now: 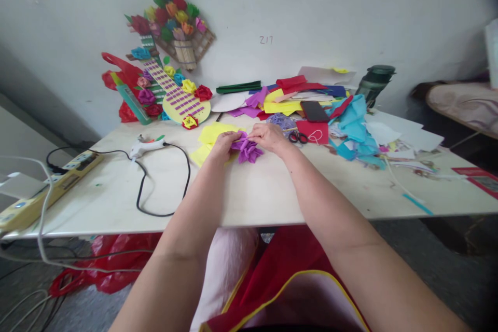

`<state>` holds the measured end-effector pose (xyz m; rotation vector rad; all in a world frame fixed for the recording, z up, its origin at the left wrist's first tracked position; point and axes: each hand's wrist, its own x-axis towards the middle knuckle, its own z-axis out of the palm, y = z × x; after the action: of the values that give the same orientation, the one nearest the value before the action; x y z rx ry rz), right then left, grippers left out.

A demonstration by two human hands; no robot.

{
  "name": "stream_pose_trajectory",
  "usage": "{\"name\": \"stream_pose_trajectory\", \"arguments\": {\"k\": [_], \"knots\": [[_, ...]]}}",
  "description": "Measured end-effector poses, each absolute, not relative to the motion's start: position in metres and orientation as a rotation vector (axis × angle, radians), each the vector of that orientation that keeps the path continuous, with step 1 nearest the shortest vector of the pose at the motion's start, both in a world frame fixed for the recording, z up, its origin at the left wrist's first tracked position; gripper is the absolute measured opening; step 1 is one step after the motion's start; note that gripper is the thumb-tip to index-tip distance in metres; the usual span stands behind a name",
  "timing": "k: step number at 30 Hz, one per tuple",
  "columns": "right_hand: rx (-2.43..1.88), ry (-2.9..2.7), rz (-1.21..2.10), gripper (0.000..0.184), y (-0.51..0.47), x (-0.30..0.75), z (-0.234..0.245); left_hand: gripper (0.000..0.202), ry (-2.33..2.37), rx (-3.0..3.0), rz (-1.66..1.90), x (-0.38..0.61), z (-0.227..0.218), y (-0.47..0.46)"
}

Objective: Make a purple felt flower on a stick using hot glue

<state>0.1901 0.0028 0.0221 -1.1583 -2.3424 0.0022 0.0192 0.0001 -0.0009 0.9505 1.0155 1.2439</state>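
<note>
A purple crepe-paper flower (248, 150) is held over the table between my two hands. My left hand (225, 145) pinches its left side, fingers closed. On the other side, my right hand (268, 136) has its fingertips closed on the flower's upper right edge. Yellow paper sheets (210, 137) lie flat beneath and beside my left hand. Just beyond my right hand sit a tangle of purple string (283, 121) and black-and-red scissors (298, 137). My fingers hide part of the flower.
A white glue gun (146, 147) with a looped black cord lies left, near a yellow power strip (50, 194). Behind stand a paper-flower guitar (182, 98) and a flower basket (183, 52). Coloured paper (284, 108), a phone (314, 111), blue crepe paper (356, 124) and a dark bottle (374, 85) occupy the right.
</note>
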Motion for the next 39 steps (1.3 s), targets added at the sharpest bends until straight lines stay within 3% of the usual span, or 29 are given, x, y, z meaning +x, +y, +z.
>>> {"name": "stream_pose_trajectory", "arguments": {"k": [7, 27, 39], "knots": [[-1.212, -2.332, -0.013, 0.021, 0.0021, 0.1905, 0.0238, 0.043, 0.952, 1.163, 1.232, 0.0147, 0.0019, -0.0047], [-1.248, -2.295, -0.121, 0.027, 0.0013, 0.1888, 0.0222, 0.042, 0.981, 1.316, 1.157, 0.0125, -0.0008, -0.0021], [-1.245, -2.28, -0.022, 0.024, -0.0008, 0.188, 0.0254, 0.04, 1.054, 1.385, 1.244, 0.0138, 0.0005, -0.0023]]}}
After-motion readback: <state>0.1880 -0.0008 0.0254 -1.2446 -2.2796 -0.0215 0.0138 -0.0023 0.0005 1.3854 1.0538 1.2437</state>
